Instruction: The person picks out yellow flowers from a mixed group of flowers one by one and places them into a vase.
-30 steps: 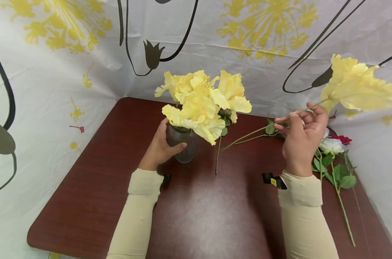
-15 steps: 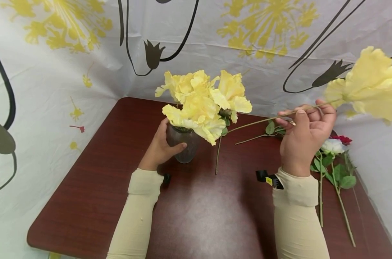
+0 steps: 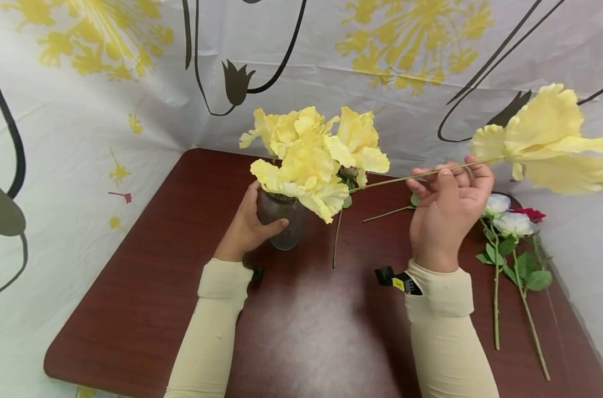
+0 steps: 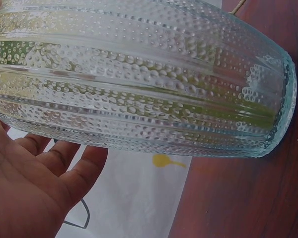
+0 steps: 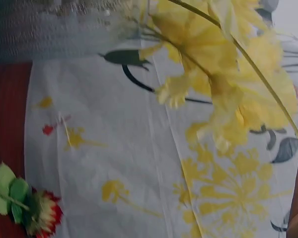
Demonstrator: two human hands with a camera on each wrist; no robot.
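Note:
Fingers and thumb of my left hand [image 3: 244,229] grip a clear glass vase [image 3: 287,228] standing on the table. The left wrist view shows its ribbed, dimpled side [image 4: 154,84]. Several yellow flowers [image 3: 306,157] spread over the vase's mouth and mostly hide it. To the right, my right hand [image 3: 450,213] pinches the thin stem of another yellow flower [image 3: 545,135] between thumb and fingers. This stem lies nearly level, bloom to the right. Its far end passes close to the blooms at the vase; whether they touch I cannot tell. The right wrist view shows the held stem [image 5: 260,77] crossing the yellow blooms.
White roses [image 3: 513,224] and a red flower [image 3: 533,214] with long stems lie at the right of the brown table [image 3: 147,265]. A loose stem [image 3: 337,243] lies just right of the vase, another [image 3: 388,214] farther right. Patterned white cloth [image 3: 301,66] hangs behind.
My right hand first shifts slightly right, then back left with the yellow flower. The stem's free end has risen from near the table toward the blooms. My left hand stays on the vase.

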